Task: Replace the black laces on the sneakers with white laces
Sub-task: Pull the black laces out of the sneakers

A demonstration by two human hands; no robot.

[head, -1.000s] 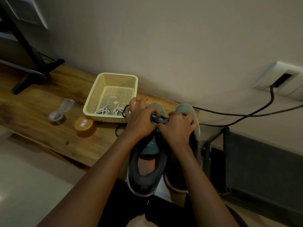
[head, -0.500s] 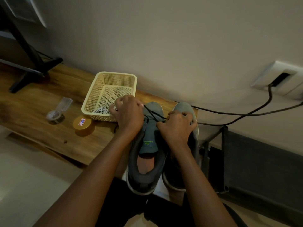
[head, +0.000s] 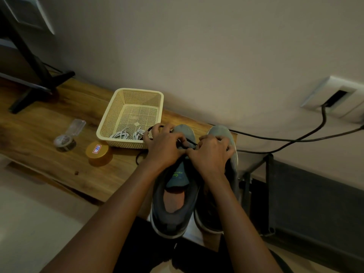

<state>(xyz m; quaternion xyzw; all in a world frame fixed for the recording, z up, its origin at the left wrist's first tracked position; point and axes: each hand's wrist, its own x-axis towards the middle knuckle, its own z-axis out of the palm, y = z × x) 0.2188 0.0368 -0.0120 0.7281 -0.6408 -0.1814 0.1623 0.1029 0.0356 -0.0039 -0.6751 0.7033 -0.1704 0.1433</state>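
Wooden worktop (head: 49,134) ends just right of the grey sneakers (head: 175,209), whose heels overhang its front edge; bare wood lies left of the basket (head: 110,119). The left hand (head: 165,146) pinches the black lace (head: 189,143), and the right hand (head: 212,152) grips the grey sneakers.

Light: dim, warm, indoor; source out of view. Wall (head: 197,46): evenly lit, palest surface. Floor (head: 29,223), near left: soft pale sheen. Shadows: deep inside sneakers (head: 173,203) and at near right. Edges: wide-angle bending; stand (head: 29,62), far left, leans. Sharpness: soft, slightly grainy throughout.
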